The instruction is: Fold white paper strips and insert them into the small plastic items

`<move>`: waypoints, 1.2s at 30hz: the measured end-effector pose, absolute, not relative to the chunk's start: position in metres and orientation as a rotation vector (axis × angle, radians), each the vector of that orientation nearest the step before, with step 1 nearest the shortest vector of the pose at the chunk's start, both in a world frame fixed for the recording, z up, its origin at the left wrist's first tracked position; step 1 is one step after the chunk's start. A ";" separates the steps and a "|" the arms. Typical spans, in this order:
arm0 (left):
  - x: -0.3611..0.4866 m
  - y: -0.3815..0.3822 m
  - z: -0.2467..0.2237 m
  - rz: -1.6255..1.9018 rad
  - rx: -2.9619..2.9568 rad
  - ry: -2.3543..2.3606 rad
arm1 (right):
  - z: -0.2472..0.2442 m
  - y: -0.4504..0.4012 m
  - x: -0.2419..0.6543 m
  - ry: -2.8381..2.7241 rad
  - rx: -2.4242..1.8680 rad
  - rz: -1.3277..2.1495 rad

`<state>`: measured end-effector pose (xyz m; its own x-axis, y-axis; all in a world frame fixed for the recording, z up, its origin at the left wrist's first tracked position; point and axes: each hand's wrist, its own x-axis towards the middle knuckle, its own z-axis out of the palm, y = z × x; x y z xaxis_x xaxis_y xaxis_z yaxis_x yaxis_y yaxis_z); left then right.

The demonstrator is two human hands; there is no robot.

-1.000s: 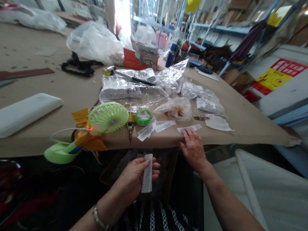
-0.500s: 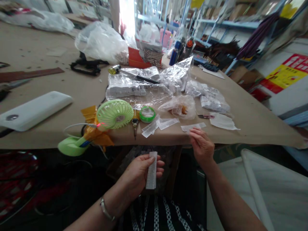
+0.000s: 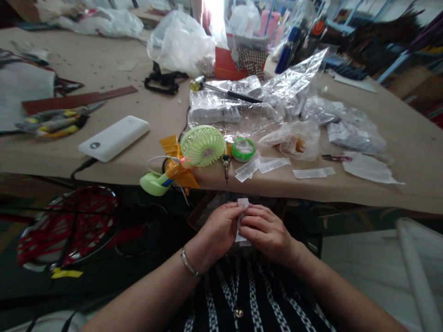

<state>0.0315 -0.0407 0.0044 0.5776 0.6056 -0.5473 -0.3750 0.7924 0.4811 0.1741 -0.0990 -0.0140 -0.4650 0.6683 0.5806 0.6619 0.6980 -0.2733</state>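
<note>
In front of my body, below the table edge, my left hand grips a white printed paper strip between thumb and fingers. My right hand is closed over the same strip from the other side, its fingers covering the middle. Whether the strip is a single one or a stack is hidden. On the table above lie more printed strips, two of them overlapping, and a separate strip to their right. Beside the overlapping ones sits a round green container with something white in it.
A lime-green fan, a screwdriver-like tool and a white power bank stand near the front edge. Behind are clear plastic packages, a hammer and a plastic bag. Pliers lie at left.
My right hand has come down from the strip on the table edge to meet my left hand, and now holds the paper too. The view has swung to the left.
</note>
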 end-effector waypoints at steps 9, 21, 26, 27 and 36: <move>0.031 -0.043 0.004 0.603 0.289 0.714 | -0.013 -0.101 0.170 -2.248 -1.079 0.013; 0.029 -0.046 0.013 0.469 0.457 0.790 | -0.003 -0.099 0.174 -1.463 -1.417 0.648; 0.028 -0.051 0.015 0.391 0.567 0.782 | -0.007 -0.085 0.171 -1.136 -1.409 1.162; 0.027 -0.052 0.014 0.381 0.574 0.767 | -0.008 -0.084 0.169 -1.095 -1.378 1.201; 0.017 -0.048 0.002 0.262 0.509 0.617 | -0.011 -0.085 0.159 -0.865 -1.298 1.304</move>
